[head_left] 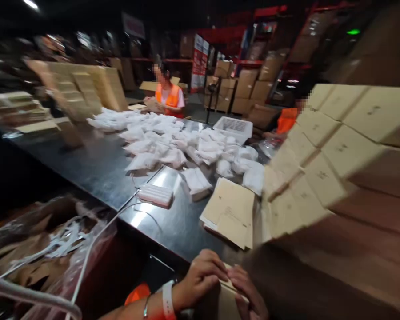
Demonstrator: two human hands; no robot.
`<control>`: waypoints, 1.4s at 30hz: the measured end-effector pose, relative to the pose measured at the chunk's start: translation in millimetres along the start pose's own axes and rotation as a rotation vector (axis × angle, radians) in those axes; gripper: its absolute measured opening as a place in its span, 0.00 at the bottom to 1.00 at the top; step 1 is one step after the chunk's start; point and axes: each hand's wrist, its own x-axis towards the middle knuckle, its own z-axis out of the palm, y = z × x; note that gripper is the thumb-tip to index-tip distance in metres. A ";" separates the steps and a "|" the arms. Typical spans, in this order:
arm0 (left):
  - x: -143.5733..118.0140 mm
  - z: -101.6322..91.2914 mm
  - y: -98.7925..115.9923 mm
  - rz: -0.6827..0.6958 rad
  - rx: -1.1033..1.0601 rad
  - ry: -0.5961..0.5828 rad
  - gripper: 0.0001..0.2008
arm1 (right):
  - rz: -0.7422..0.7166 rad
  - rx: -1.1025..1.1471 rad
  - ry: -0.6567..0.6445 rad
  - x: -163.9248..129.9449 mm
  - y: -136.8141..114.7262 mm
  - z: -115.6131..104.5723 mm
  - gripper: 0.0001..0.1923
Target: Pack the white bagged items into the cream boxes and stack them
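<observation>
The left hand (200, 278) and right hand (246, 293) meet at six o'clock, fingers curled and pressed down on a small tan carton (225, 298) at the near edge of the dark worktable (96, 164). At three o'clock a stack of finished cartons (336, 169) looms just beside the hands; an elbow nudge could topple it. The flat carton blanks (231, 211) at twelve o'clock lie near the edge and might slide. White pouches (186, 146) lie beyond.

White packets (186, 146) litter my dark table (96, 169) mid-frame. Flat cartons (231, 211) lie centre; stacked boxes (340, 146) fill the right.
</observation>
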 end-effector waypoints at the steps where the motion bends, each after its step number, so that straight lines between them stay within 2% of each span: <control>1: -2.4 -2.3 0.6 -0.004 -0.036 -0.022 0.27 | -0.058 -0.026 -0.004 -0.4 -4.8 0.5 0.12; 6: -10.6 -9.3 -8.1 -0.023 -0.149 -0.096 0.15 | -0.115 -0.093 -0.031 5.8 -16.2 9.2 0.18; 9: -12.3 -9.2 -11.3 0.002 -0.113 -0.124 0.12 | -0.096 -0.123 -0.033 4.1 -17.2 10.5 0.22; 12: -11.5 -9.8 -14.0 0.085 -0.057 -0.142 0.11 | -0.097 -0.108 -0.028 1.8 -16.2 10.5 0.24; 15: -10.2 -11.3 -17.8 0.145 -0.067 -0.148 0.11 | -0.120 -0.075 -0.023 3.0 -14.4 11.1 0.23; 26: -7.5 -9.0 -23.8 0.188 -0.117 -0.077 0.09 | -0.168 -0.019 -0.069 4.2 -9.3 8.4 0.16; 31: -9.9 -4.4 -28.0 0.196 -0.131 0.035 0.12 | -0.194 0.015 -0.110 6.7 -10.9 3.5 0.12; 35: -18.8 2.5 -28.7 0.172 -0.125 0.165 0.19 | -0.247 -0.015 -0.116 8.7 -13.5 1.6 0.11; 37: -19.5 5.1 -29.1 0.143 -0.109 0.222 0.25 | -0.288 -0.050 -0.113 12.7 -16.1 1.5 0.11; 40: -0.3 2.7 -34.6 0.048 -0.034 0.327 0.34 | -0.353 -0.073 -0.147 21.2 -20.8 -1.9 0.08; 42: 30.6 -7.2 -43.0 -0.027 0.055 0.398 0.30 | -0.352 -0.101 -0.165 26.0 -20.8 -8.1 0.10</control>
